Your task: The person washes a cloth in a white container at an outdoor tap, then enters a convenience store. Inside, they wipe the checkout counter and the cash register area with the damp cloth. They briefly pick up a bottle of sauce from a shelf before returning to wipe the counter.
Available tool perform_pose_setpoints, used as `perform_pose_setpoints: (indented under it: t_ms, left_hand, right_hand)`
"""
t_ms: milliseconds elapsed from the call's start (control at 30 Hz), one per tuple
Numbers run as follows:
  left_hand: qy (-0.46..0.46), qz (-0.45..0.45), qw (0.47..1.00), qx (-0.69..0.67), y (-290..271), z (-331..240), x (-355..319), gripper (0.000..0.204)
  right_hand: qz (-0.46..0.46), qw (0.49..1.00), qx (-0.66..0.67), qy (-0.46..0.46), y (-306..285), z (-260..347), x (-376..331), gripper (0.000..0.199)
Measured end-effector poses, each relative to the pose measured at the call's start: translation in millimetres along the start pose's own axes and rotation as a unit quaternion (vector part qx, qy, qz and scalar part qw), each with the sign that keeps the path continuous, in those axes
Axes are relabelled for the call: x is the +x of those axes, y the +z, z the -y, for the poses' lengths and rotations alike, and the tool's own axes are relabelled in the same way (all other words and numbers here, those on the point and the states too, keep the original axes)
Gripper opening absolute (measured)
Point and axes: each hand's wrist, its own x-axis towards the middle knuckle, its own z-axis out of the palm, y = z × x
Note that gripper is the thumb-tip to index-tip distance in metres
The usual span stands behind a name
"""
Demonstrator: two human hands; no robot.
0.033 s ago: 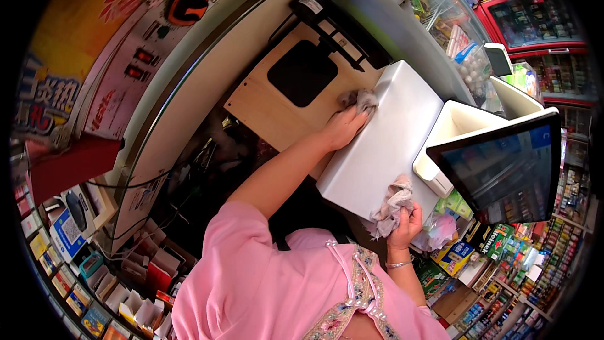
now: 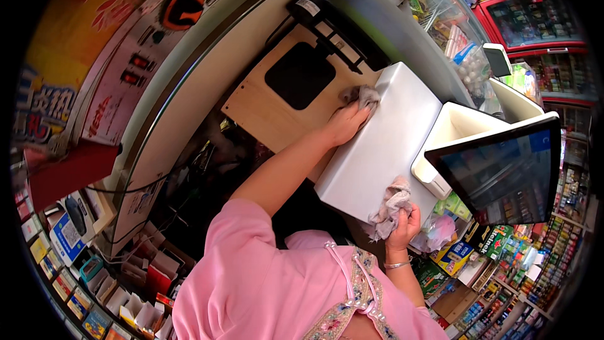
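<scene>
My left hand [image 2: 348, 124] is closed on a greyish cloth [image 2: 367, 99], pressing it against the far left edge of a smooth white box-shaped cabinet [image 2: 406, 129]. At the cabinet's near right corner, my right hand [image 2: 403, 229] grips a second crumpled cloth [image 2: 394, 201], pale with a pinkish tint. Part of that cloth lies on the white top and part hangs over the edge. Beyond my left hand is a light wooden board [image 2: 251, 110] with a black rounded-square panel [image 2: 301, 75] set in it.
A dark tilted screen [image 2: 503, 170] and an open cream bin [image 2: 456, 123] stand right of the cabinet. A black device with a bracket [image 2: 340, 31] sits at the far end. Cables [image 2: 148, 182] hang at left, near small packets. Packed shelves [image 2: 535, 271] line the right side.
</scene>
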Motion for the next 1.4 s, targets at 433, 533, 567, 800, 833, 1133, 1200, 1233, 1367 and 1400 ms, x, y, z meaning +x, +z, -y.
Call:
perform_pose_setpoints:
  t_ms: [433, 533, 567, 800, 833, 1133, 1200, 1233, 1367, 1400]
  left_hand:
    - [0.0, 0.0, 0.988, -0.157, 19.6, 3.8, 106.6, 0.045]
    - [-0.009, 0.037, 0.98, -0.196, 14.4, 11.6, 114.6, 0.04]
    - [-0.006, 0.049, 0.975, -0.218, 17.0, 2.6, 111.7, 0.04]
    - [-0.008, 0.013, 0.971, -0.238, 16.0, -18.1, 69.0, 0.042]
    - [0.043, 0.027, 0.977, -0.206, 14.1, -15.2, 61.0, 0.046]
    - [0.031, 0.03, 0.973, -0.227, 22.7, -15.8, 76.7, 0.041]
    - [0.016, 0.008, 0.97, -0.241, 23.2, -14.4, 89.4, 0.039]
    - [0.007, 0.014, 0.971, -0.239, 24.0, -17.3, 93.0, 0.039]
    - [-0.038, 0.039, 0.96, -0.273, 22.9, -23.2, 90.3, 0.04]
    - [-0.054, 0.045, 0.96, -0.27, 20.0, -23.2, 87.8, 0.042]
  right_hand:
    - [-0.028, 0.999, -0.025, -0.014, 3.0, -11.4, -7.7, 0.027]
    - [-0.025, 0.998, -0.045, -0.03, 2.5, -13.3, -6.8, 0.027]
    - [-0.028, 0.998, -0.055, -0.034, 1.7, -14.0, -7.2, 0.028]
    - [-0.002, 0.995, -0.092, -0.043, 1.5, -7.1, -7.1, 0.028]
    - [0.002, 0.995, -0.093, -0.044, 1.8, -6.8, -6.8, 0.029]
    - [-0.017, 0.99, -0.123, -0.063, 0.2, -12.1, -6.9, 0.03]
    - [-0.015, 0.99, -0.12, -0.07, 3.9, -8.6, -6.2, 0.03]
    - [-0.017, 0.99, -0.118, -0.072, 4.6, -7.1, -6.2, 0.03]
    - [-0.005, 0.989, -0.13, -0.067, 0.6, -9.0, -6.2, 0.029]
    - [0.007, 0.99, -0.132, -0.059, 0.5, -6.2, -7.4, 0.029]
